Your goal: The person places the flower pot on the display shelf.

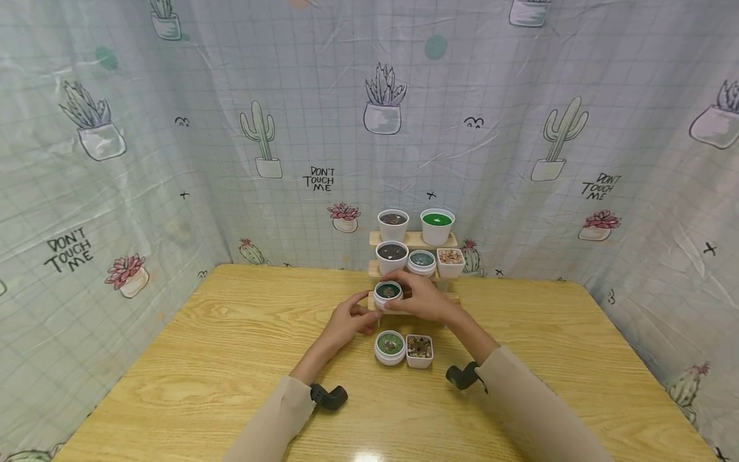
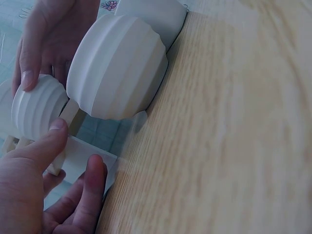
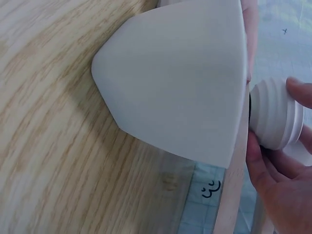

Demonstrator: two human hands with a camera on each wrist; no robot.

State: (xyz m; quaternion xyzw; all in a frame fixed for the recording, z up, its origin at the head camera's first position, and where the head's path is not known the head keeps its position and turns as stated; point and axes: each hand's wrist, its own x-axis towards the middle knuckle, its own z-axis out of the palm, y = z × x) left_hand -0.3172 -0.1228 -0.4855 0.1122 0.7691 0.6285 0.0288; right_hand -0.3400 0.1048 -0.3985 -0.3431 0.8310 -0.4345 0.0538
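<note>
A ribbed round white pot [image 1: 388,299] with a dark green top and a small rosette stands on the left of the lowest tier of a wooden stepped stand [image 1: 424,313]. My right hand [image 1: 420,296] grips this pot from the right, thumb in front and fingers behind, as the right wrist view shows. At the tier's left end, my left hand [image 1: 348,321] has its thumb tip right at the pot's lower side and the other fingers loosely bent beside the wood. In front, another ribbed round pot [image 1: 390,348] and a square pot [image 1: 419,350] stand on the table.
The middle tier bears a dark-topped pot [image 1: 392,257], a blue-green round pot [image 1: 421,262] and a square pebble pot [image 1: 450,262]. Up top stand a dark-filled pot [image 1: 393,224] and a green-filled pot [image 1: 437,226]. A printed curtain [image 1: 323,128] hangs behind the wooden table [image 1: 248,333].
</note>
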